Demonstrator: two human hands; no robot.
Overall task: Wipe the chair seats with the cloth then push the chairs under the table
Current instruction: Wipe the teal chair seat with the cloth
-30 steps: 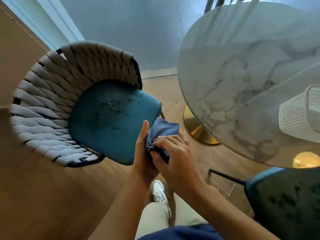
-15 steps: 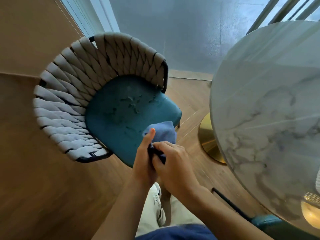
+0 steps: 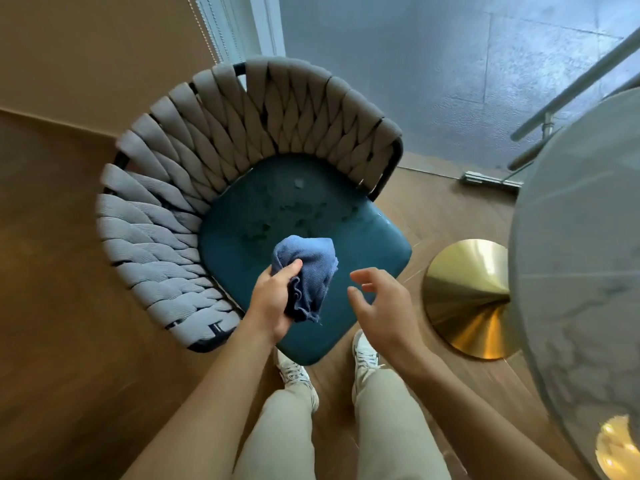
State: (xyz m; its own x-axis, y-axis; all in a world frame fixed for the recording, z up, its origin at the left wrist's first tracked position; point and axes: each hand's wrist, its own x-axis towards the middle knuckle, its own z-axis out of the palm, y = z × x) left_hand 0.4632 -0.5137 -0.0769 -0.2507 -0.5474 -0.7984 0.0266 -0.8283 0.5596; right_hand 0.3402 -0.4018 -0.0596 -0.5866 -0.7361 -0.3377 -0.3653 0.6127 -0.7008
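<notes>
A chair with a grey woven back (image 3: 214, 140) and a teal seat (image 3: 311, 209) stands in front of me, pulled out from the table. Small crumbs and scuffs lie scattered on the seat's middle. My left hand (image 3: 273, 303) is shut on a bunched blue cloth (image 3: 306, 271), held just above the seat's front half. My right hand (image 3: 377, 303) hovers open beside the cloth, fingers spread, over the seat's front right corner and holding nothing.
The round marble table top (image 3: 581, 271) fills the right edge, with its gold cone base (image 3: 467, 299) on the wooden floor close to the chair's right. My feet in white shoes (image 3: 298, 375) stand right at the seat's front. A wall and window frame lie behind the chair.
My right hand has let go of the cloth and opened; the left hand alone holds it now. I have stepped closer, so the chair sits square in front and the second chair is out of view.
</notes>
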